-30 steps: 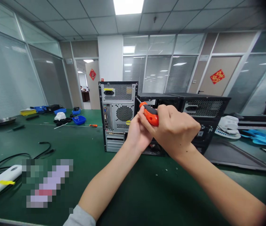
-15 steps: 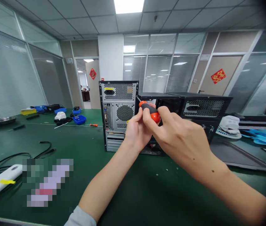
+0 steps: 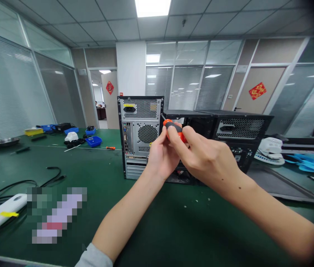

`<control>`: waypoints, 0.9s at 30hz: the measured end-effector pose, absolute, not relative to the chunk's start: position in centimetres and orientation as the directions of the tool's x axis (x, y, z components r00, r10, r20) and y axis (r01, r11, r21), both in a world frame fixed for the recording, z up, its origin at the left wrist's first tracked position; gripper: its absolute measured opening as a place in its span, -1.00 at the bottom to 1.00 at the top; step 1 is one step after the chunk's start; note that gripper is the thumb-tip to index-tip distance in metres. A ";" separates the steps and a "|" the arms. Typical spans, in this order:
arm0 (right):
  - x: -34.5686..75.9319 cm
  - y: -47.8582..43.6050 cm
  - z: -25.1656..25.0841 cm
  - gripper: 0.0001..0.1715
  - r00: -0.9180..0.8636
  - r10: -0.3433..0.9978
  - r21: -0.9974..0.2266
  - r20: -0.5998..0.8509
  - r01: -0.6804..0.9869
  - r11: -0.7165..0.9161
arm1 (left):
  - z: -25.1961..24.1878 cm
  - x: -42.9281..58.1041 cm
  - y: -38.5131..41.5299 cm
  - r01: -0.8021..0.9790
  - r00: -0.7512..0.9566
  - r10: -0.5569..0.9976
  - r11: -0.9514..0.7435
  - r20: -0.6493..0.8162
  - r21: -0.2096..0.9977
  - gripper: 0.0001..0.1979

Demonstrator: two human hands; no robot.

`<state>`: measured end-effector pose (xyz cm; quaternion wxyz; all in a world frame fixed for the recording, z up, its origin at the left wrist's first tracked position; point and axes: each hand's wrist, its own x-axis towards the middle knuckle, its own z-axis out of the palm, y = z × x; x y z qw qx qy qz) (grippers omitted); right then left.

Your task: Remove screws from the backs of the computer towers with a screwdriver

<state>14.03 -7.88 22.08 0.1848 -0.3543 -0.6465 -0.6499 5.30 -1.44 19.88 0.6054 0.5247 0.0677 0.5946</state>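
An orange and black screwdriver (image 3: 174, 127) points up and to the left, its thin tip at the upper right edge of a computer case (image 3: 130, 139). My right hand (image 3: 205, 152) is closed round the rear of the handle. Close beside it, my left hand (image 3: 159, 155) steadies the handle's front part with thumb and fingers, some of them hidden behind the tool. The case stands upright with its back panel towards me, showing a power socket, ports and a round fan grille. Any screw under the tip is too small to make out.
Another black case (image 3: 241, 128) stands on the right, near a flat dark panel (image 3: 284, 183). Small screws (image 3: 197, 200) lie on the green table (image 3: 157, 230). A white power strip (image 3: 3, 215), cables, blue trays (image 3: 93, 141) and a second screwdriver (image 3: 110, 148) are on the left.
My right hand has turned and shifted slightly left along the screwdriver handle, covering more of its rear end. The left hand and the case stay nearly where they were.
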 end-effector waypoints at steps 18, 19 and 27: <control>14.0 -7.1 22.0 -0.65 -0.669 0.163 0.688 0.725 0.696 -0.205 | 20.4 5.2 -1.4 -0.732 0.362 0.839 -0.014 0.407 0.681 -0.67; 14.0 -7.0 22.0 -0.64 -0.667 0.161 0.686 0.727 0.700 -0.198 | 20.4 5.2 -1.5 -0.746 0.381 0.842 0.035 0.383 0.665 -0.69; 13.8 -6.8 21.6 -0.59 -0.609 0.167 0.631 0.775 0.761 -0.153 | 20.8 5.2 -1.4 -0.824 0.458 0.841 0.280 0.288 0.493 -0.76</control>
